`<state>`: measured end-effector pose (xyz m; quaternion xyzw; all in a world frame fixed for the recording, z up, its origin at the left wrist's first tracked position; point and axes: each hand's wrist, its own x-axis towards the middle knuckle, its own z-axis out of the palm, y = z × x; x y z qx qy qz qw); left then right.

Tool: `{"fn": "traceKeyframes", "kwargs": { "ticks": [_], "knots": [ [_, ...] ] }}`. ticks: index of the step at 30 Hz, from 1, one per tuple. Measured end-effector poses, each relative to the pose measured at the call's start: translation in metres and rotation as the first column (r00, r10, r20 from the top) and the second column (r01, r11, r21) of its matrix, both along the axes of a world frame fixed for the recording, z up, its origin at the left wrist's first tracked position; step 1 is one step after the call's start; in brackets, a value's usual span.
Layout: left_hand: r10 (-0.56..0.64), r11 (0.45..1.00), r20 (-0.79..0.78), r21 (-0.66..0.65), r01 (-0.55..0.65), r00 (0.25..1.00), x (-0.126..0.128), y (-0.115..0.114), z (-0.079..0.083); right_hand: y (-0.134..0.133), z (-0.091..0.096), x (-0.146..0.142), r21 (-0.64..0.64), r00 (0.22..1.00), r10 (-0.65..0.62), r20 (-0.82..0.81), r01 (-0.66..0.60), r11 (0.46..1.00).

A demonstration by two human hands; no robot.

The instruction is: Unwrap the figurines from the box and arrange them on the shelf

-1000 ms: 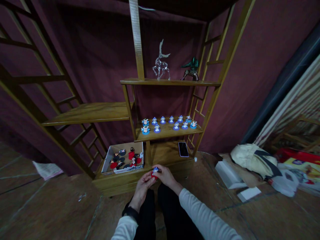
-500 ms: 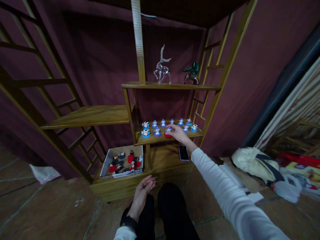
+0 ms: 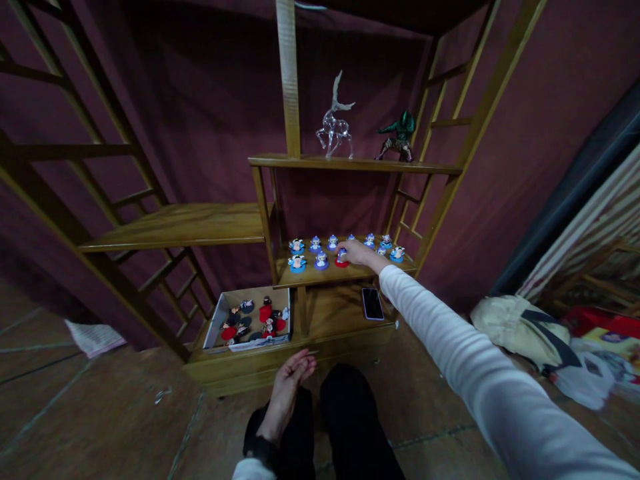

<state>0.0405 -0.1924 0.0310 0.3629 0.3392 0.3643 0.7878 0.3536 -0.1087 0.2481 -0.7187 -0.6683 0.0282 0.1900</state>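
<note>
My right hand [image 3: 356, 253] reaches out to the small middle shelf [image 3: 310, 274] and pinches a little figurine on a red base [image 3: 342, 261], which rests on the shelf board. Several similar figurines on blue bases [image 3: 297, 263] stand in rows around it. My left hand [image 3: 289, 383] rests over my knee near the unit's front edge, fingers loosely stretched and holding nothing. A cardboard box [image 3: 216, 319] on the bottom board holds several more figurines with red and dark bases.
A phone [image 3: 373, 303] lies on the bottom board right of the box. A glass deer [image 3: 335, 123] and a green figure [image 3: 397, 136] stand on the top shelf. A wide shelf [image 3: 175, 225] sits left. A cream bag [image 3: 520, 323], packages and paper lie on the floor.
A second ago both hands held the red-based figurine near my lap. My right hand carried it up to the middle shelf and lowered it onto the board; my left hand let go and stayed low.
</note>
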Motion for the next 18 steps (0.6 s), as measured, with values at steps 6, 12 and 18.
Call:
{"fn": "traceKeyframes", "kwargs": {
  "ticks": [6,12,18],
  "knots": [
    [0.013,0.999,-0.003,-0.033,-0.014,1.000,0.0027,0.0008,0.0000,0.0037,0.0075,0.0017,-0.038,0.999,0.007,0.050,-0.005,0.999],
    [0.007,1.000,0.003,-0.028,-0.007,1.000,0.0016,-0.0005,0.0012,0.0034,0.0085,0.0002,-0.027,0.994,0.012,0.106,-0.009,1.000],
    [0.020,1.000,0.012,-0.021,-0.020,1.000,0.0010,-0.0004,0.0007,0.0037,0.0095,-0.0020,-0.049,0.993,0.019,0.113,-0.013,0.999]
  ]
}}
